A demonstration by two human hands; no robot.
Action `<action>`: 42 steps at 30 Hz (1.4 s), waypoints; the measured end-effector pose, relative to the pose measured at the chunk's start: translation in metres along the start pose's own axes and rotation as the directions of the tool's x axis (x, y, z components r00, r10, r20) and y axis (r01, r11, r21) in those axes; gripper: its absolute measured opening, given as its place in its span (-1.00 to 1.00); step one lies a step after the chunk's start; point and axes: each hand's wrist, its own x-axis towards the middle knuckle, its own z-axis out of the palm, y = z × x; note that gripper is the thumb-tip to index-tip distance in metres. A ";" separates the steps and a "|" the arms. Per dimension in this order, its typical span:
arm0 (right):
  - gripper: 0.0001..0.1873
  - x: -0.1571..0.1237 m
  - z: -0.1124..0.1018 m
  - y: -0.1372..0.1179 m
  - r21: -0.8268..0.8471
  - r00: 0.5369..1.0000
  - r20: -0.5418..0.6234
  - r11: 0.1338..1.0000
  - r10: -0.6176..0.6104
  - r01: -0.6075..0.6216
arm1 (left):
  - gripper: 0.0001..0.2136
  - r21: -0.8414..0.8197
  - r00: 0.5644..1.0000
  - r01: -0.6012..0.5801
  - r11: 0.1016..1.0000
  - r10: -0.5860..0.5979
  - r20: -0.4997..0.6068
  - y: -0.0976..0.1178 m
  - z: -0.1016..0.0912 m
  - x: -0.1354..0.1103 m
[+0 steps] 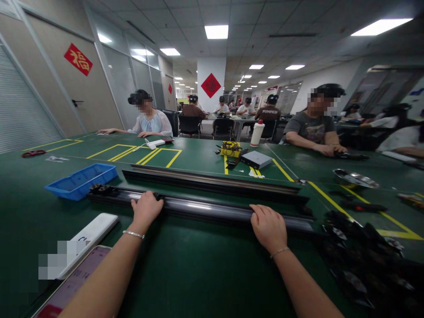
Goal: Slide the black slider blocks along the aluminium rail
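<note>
1. Head view: my left hand (pixel 145 210) is curled over the near rail (pixel 212 208), a long dark metal bar lying across the green table (pixel 185 269) right in front of me. My fingers wrap over its top edge.
2. My right hand (pixel 269 226) grips the same rail further along, fingers closed over it, so both hands clamp it, well apart from each other.
3. To handle it well, I judge the grip should stay even on both sides, so the long bar keeps level and does not swing into the second rail (pixel 212 179) lying just behind it.
4. A blue tray (pixel 81 180) sits beside the left end of the near rail; a heap of black parts (pixel 361 256) lies near the right end. Both call for care if either end swings.
5. By my left forearm lie a white bar (pixel 91 238) and a phone (pixel 74 282).
6. Further back on the table: a yellow tool (pixel 231 149), a grey box (pixel 256 159), a white bottle (pixel 257 133) and a metal bowl (pixel 356 178).
7. The table carries yellow marked lines. Other people sit at it and at desks behind, under ceiling lights, with red signs on the wall and pillar.
</note>
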 end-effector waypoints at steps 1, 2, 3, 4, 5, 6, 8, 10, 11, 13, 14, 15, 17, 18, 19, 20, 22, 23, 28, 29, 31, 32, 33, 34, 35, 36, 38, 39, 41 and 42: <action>-0.63 0.000 0.000 0.000 0.002 1.000 -0.001 1.000 -0.001 0.001 | -0.59 -0.001 1.000 0.003 1.000 -0.003 -0.002 0.001 0.000 -0.001; -0.63 0.000 0.000 0.000 0.004 1.000 -0.002 1.000 -0.003 0.003 | -0.59 0.000 1.000 -0.002 1.000 0.002 -0.007 0.001 0.000 -0.002; -0.63 0.000 0.000 0.000 0.007 1.000 -0.004 1.000 -0.004 0.005 | -0.59 0.001 1.000 -0.012 1.000 0.012 -0.013 0.001 -0.001 -0.003; -0.63 0.000 0.000 0.000 0.009 1.000 -0.007 1.000 -0.005 0.005 | -0.59 0.000 1.000 -0.024 1.000 0.024 -0.019 0.001 -0.002 -0.003; -0.63 0.000 0.001 0.000 0.012 1.000 -0.009 1.000 -0.005 0.005 | -0.59 -0.004 0.999 -0.033 0.999 0.033 -0.025 0.000 -0.003 -0.004; -0.63 0.000 0.000 0.000 0.015 1.000 -0.010 1.000 -0.005 0.006 | -0.59 -0.012 0.999 -0.035 0.999 0.035 -0.030 0.000 -0.004 -0.004; -0.63 0.000 0.000 0.000 0.023 1.000 -0.009 1.000 -0.007 0.008 | -0.58 -0.035 0.999 -0.018 0.999 0.016 -0.039 0.000 -0.005 -0.006; -0.62 0.000 0.000 0.000 0.030 1.000 -0.006 1.000 -0.010 0.010 | -0.57 -0.049 0.998 -0.005 0.999 0.002 -0.064 0.002 -0.004 -0.010; -0.62 0.000 0.000 0.000 0.031 1.000 -0.005 0.999 -0.011 0.011 | -0.58 -0.046 0.997 -0.011 0.999 0.007 -0.081 0.003 -0.003 -0.011; -0.62 0.000 -0.001 0.000 0.032 1.000 -0.004 0.999 -0.010 0.010 | -0.59 -0.021 0.993 -0.036 0.999 0.033 -0.114 0.005 -0.001 -0.014; -0.63 0.000 -0.001 0.000 0.031 1.000 -0.003 0.999 -0.009 0.009 | -0.59 -0.005 0.991 -0.044 0.999 0.043 -0.127 0.006 0.001 -0.016; -0.63 0.000 -0.001 0.000 0.029 1.000 -0.002 1.000 -0.006 0.007 | -0.59 0.010 0.989 -0.048 0.999 0.049 -0.136 0.006 0.002 -0.017; -0.62 0.000 -0.001 0.001 0.025 1.000 0.002 1.000 -0.004 0.004 | -0.59 0.026 0.988 -0.048 0.999 0.051 -0.148 0.006 0.003 -0.018; -0.62 0.000 -0.001 0.001 0.021 1.000 0.004 1.000 -0.004 0.004 | -0.59 0.027 0.987 -0.049 0.998 0.052 -0.150 0.006 0.003 -0.018; -0.62 0.000 -0.001 0.001 0.017 1.000 0.006 1.000 -0.005 0.005 | -0.60 0.027 0.987 -0.053 0.998 0.056 -0.151 0.006 0.003 -0.019; -0.62 0.000 -0.001 0.001 0.012 1.000 0.008 1.000 -0.007 0.006 | -0.60 0.025 0.987 -0.056 0.998 0.059 -0.152 0.005 0.003 -0.019; -0.62 0.000 -0.001 0.001 0.006 1.000 0.010 1.000 -0.013 0.012 | -0.61 0.019 0.986 -0.060 0.998 0.062 -0.154 0.005 0.003 -0.019; -0.62 0.000 -0.002 0.001 0.006 1.000 0.010 1.000 -0.015 0.015 | -0.61 0.017 0.986 -0.061 0.998 0.063 -0.156 0.005 0.003 -0.019; -0.62 0.000 -0.002 0.001 0.008 1.000 0.011 1.000 -0.013 0.013 | -0.61 0.002 0.984 -0.068 0.998 0.067 -0.163 0.004 0.004 -0.018; -0.62 0.000 -0.002 0.001 0.006 1.000 0.014 1.000 -0.012 0.012 | -0.62 0.000 0.984 -0.065 0.998 0.064 -0.167 0.004 0.004 -0.018; -0.62 0.000 -0.003 0.002 0.002 1.000 0.021 1.000 -0.012 0.012 | -0.62 -0.003 0.984 -0.055 0.999 0.053 -0.172 0.004 0.005 -0.018; -0.61 0.000 -0.003 0.002 0.001 1.000 0.024 1.000 -0.013 0.013 | -0.62 -0.006 0.984 -0.049 0.999 0.047 -0.172 0.004 0.005 -0.018; -0.61 0.000 -0.003 0.002 0.000 1.000 0.026 1.000 -0.013 0.013 | -0.62 -0.010 0.985 -0.044 0.999 0.042 -0.169 0.004 0.005 -0.018; -0.61 0.000 -0.003 0.002 0.000 1.000 0.027 1.000 -0.013 0.013 | -0.62 -0.014 0.986 -0.042 0.999 0.039 -0.165 0.004 0.005 -0.018; -0.60 0.000 -0.003 0.002 0.001 1.000 0.028 1.000 -0.013 0.013 | -0.62 -0.019 0.986 -0.040 0.999 0.037 -0.160 0.003 0.005 -0.017; -0.60 0.000 -0.003 0.002 0.002 0.999 0.028 1.000 -0.015 0.015 | -0.63 -0.025 0.987 -0.039 0.999 0.034 -0.156 0.003 0.004 -0.017; -0.60 0.000 -0.003 0.002 0.002 0.999 0.029 1.000 -0.020 0.019 | -0.64 -0.036 0.989 -0.034 0.999 0.029 -0.146 0.002 0.004 -0.016; -0.60 0.000 -0.003 0.002 0.002 0.999 0.029 1.000 -0.021 0.021 | -0.65 -0.041 0.990 -0.032 0.999 0.026 -0.142 0.002 0.003 -0.016; -0.60 0.000 -0.003 0.002 0.002 0.999 0.032 1.000 -0.023 0.023 | -0.65 -0.051 0.990 -0.030 0.998 0.022 -0.139 0.001 0.003 -0.015; -0.60 0.000 -0.003 0.002 0.003 0.999 0.033 1.000 -0.022 0.022 | -0.65 -0.055 0.990 -0.029 0.998 0.021 -0.141 0.000 0.003 -0.015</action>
